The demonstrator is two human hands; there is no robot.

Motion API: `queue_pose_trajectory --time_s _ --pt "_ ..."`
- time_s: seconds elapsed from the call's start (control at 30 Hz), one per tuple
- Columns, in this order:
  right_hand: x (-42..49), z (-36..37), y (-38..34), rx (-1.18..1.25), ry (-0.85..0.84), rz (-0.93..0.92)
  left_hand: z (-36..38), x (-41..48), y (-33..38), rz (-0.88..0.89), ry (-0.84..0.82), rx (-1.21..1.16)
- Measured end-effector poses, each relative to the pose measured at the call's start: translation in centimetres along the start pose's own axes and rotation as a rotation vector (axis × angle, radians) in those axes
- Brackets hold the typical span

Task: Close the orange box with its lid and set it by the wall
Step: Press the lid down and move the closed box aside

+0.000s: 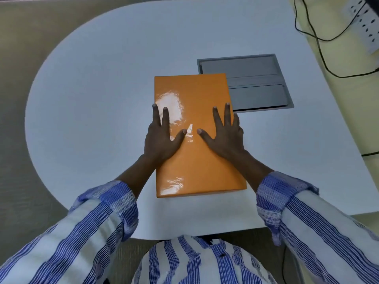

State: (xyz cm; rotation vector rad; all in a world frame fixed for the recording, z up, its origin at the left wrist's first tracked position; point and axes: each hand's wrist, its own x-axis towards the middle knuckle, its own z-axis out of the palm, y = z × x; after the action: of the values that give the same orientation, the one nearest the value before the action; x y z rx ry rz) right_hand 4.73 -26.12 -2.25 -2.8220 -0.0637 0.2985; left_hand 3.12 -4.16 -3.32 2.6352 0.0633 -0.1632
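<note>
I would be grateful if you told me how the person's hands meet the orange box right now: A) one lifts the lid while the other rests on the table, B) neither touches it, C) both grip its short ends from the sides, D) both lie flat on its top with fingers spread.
D: the left hand and right hand both lie palm-down, fingers spread, on the glossy top of the orange box.

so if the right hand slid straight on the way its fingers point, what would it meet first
Probably the grey recessed panel in the table. The right hand lies flat on the orange lid, fingers pointing away, and the panel sits just past the lid's far right edge.
</note>
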Motion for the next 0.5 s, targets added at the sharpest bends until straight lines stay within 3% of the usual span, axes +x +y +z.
queue_pose_trajectory --time_s 0.07,0.13,0.2,0.27,0.33,0.5 --pt "0.2 -0.7 0.7 0.206 0.020 0.018 -0.4 -0.4 -0.1 0.000 0.059 -0.179" --pt "0.3 -1.4 1.4 0.497 0.093 0.141 -0.2 -0.2 -1.2 -0.180 0.061 -0.428" --pt "0.1 -2.0 2.0 0.668 0.087 0.332 -0.1 0.1 -2.2 -0.444 -0.069 -0.715" --pt "-0.2 -2.6 2.2 0.756 -0.036 0.422 -0.2 0.4 -2.2 -0.554 -0.213 -0.895" --pt "-0.3 -3.2 2.8 0.794 -0.080 0.437 -0.5 0.4 -1.1 -0.550 -0.212 -0.901" --pt "-0.9 -5.6 6.9 0.786 0.007 0.479 0.9 -0.1 4.2 -0.458 -0.222 -0.983"
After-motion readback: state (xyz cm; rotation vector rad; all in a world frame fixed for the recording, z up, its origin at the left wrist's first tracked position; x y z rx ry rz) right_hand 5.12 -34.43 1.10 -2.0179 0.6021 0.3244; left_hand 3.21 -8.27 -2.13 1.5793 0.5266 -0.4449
